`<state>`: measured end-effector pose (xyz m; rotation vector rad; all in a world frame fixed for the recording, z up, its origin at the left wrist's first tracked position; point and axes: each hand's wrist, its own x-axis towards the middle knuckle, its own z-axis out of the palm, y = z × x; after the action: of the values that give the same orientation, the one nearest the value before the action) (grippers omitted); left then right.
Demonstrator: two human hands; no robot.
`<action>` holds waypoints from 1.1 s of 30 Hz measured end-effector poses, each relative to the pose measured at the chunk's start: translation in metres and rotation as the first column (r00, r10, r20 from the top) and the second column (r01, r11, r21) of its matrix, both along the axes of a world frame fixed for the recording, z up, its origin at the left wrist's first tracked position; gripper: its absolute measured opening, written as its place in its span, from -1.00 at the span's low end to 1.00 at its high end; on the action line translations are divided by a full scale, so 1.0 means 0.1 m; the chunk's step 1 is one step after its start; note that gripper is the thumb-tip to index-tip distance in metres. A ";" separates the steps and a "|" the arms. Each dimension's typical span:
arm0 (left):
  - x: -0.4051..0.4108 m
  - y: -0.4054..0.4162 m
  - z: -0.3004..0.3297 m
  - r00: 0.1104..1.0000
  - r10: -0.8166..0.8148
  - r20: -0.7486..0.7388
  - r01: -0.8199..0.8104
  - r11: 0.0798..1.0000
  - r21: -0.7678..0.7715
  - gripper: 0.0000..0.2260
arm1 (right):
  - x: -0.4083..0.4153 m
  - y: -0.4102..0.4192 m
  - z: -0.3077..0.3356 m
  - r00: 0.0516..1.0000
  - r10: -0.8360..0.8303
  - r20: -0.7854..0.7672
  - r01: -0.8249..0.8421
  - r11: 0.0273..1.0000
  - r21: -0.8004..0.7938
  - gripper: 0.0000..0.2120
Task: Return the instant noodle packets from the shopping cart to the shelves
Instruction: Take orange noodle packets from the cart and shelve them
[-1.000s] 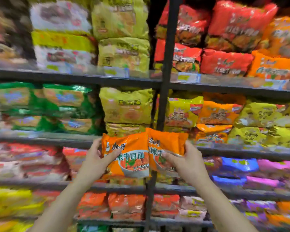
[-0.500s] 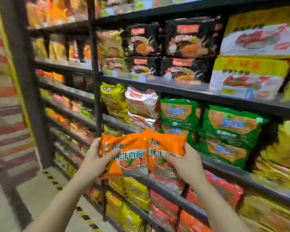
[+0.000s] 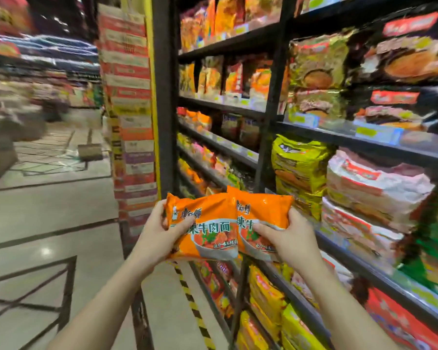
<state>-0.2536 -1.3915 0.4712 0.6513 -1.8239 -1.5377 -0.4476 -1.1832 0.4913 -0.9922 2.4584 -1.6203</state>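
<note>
Two orange noodle packets are held up side by side in front of the person, near the middle of the view and level with a lower shelf. The left hand [image 3: 155, 233] grips the left packet [image 3: 208, 227] by its left edge, thumb across the front and fingers curled behind it. The right hand [image 3: 290, 237] grips the right packet [image 3: 261, 218] at its right side, thumb lying on the front over the printed bowl. The left packet overlaps the right one slightly where they meet. Both packets are in the air, touching no shelf. To the right runs a tall dark metal shelf unit [image 3: 271, 102] filled with bagged noodles: yellow bags [image 3: 299, 170] and pink-and-white bags [image 3: 369, 183] on the level just beyond the packets, dark and gold bags above, yellow and red ones below. Price tags [image 3: 367, 132] line the shelf edges. Farther off on the left stands a tall stack of red and white boxes [image 3: 129, 97] beside a yellow strip on the shelf post. The tiled floor [image 3: 48, 210] stretches away to the left, with yellow-and-black tape [image 3: 190, 301] along the base of the shelves. The far left background is blurred.
</note>
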 end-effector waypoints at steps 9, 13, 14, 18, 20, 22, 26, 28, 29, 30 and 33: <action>-0.66 -1.29 0.23 0.989 0.143 -0.029 -0.143 0.990 0.018 -0.48 | -0.98 -1.71 0.06 0.977 0.211 0.007 -0.210 0.977 -0.046 -0.43; -0.92 -1.84 0.20 0.979 0.199 -0.040 -0.198 0.980 0.036 -0.49 | -1.25 -2.43 0.07 0.962 0.274 -0.014 -0.275 0.961 -0.044 -0.40; -0.96 -1.97 0.17 0.977 0.208 -0.036 -0.207 0.977 0.045 -0.48 | -1.30 -2.60 0.06 0.959 0.283 -0.017 -0.283 0.958 -0.038 -0.41; -1.15 -2.61 0.11 0.971 0.238 -0.028 -0.237 0.970 0.056 -0.46 | -1.52 -3.31 0.06 0.955 0.294 -0.037 -0.296 0.954 -0.049 -0.47; -1.26 -2.99 0.07 0.971 0.236 -0.040 -0.233 0.970 0.070 -0.47 | -1.63 -3.69 0.03 0.956 0.293 -0.028 -0.294 0.955 -0.038 -0.50; -1.38 -3.40 0.03 0.976 0.212 -0.044 -0.208 0.975 0.073 -0.47 | -1.73 -4.07 -0.01 0.961 0.274 -0.039 -0.275 0.961 -0.027 -0.52; -1.66 -4.35 0.00 0.987 0.145 -0.063 -0.140 0.987 0.081 -0.38 | -1.94 -4.84 0.01 0.976 0.213 -0.046 -0.215 0.976 -0.021 -0.48; -1.80 -4.84 0.05 0.992 0.105 -0.067 -0.101 0.992 0.073 -0.34 | -2.01 -5.21 0.10 0.985 0.163 -0.064 -0.163 0.987 -0.003 -0.48; -1.88 -5.07 0.09 0.994 0.086 -0.074 -0.081 0.994 0.070 -0.36 | -2.04 -5.39 0.16 0.988 0.138 -0.074 -0.138 0.990 0.007 -0.46; -1.96 -5.29 0.14 0.994 0.066 -0.082 -0.061 0.996 0.062 -0.41 | -2.09 -5.57 0.20 0.990 0.117 -0.080 -0.116 0.993 0.008 -0.46; -2.23 -5.86 0.28 0.995 0.018 -0.103 -0.015 0.999 0.035 -0.57 | -2.22 -6.06 0.29 0.995 0.074 -0.072 -0.078 0.996 -0.048 -0.47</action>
<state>-0.4765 -1.9771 0.4988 0.5904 -1.7147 -1.5656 -0.6701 -1.7888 0.5205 -1.1544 2.4012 -1.6603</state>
